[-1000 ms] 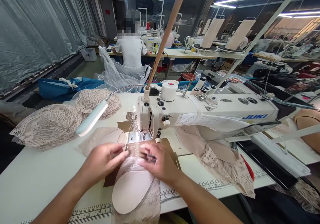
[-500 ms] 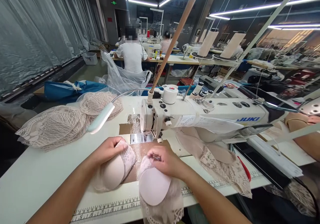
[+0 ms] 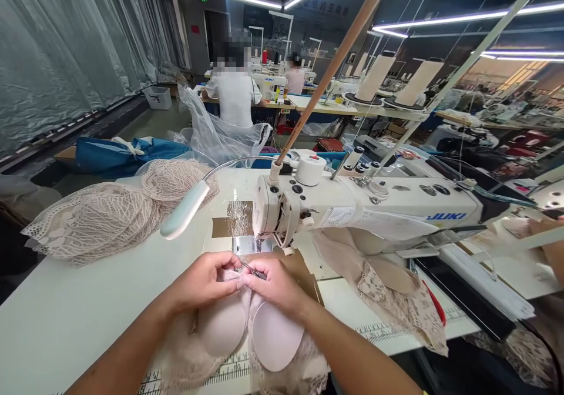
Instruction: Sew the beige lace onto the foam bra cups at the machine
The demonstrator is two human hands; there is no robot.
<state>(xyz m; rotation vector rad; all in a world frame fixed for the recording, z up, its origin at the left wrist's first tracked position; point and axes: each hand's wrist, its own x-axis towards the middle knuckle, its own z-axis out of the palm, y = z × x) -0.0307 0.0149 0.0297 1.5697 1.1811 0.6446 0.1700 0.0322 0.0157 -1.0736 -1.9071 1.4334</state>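
Two pale padded bra cups with lace hang side by side at the table's front edge. My left hand (image 3: pixel 215 277) pinches the lace top of the left bra cup (image 3: pixel 222 327). Closed on the top edge of the right bra cup (image 3: pixel 278 336) is my right hand (image 3: pixel 277 283); a slim dark metal tool (image 3: pixel 255 273), its kind unclear, also sits in its fingers. The fingertips of both hands meet, and the cups' inner edges come together there. Whether they are joined is hidden. Just beyond my hands is the needle area of a white sewing machine (image 3: pixel 352 198).
Stacked lace cups (image 3: pixel 106 218) lie at the left. A lamp (image 3: pixel 185 210) on a bendy neck reaches over the table. More lace bra pieces (image 3: pixel 392 283) lie right, under the machine arm. A wooden stick (image 3: pixel 330 72) rises from the machine head. Co-workers sit further back.
My hands, apart half a second ago, have come together in front of the needle, bringing the two cups' inner edges side by side. The view has shifted slightly.
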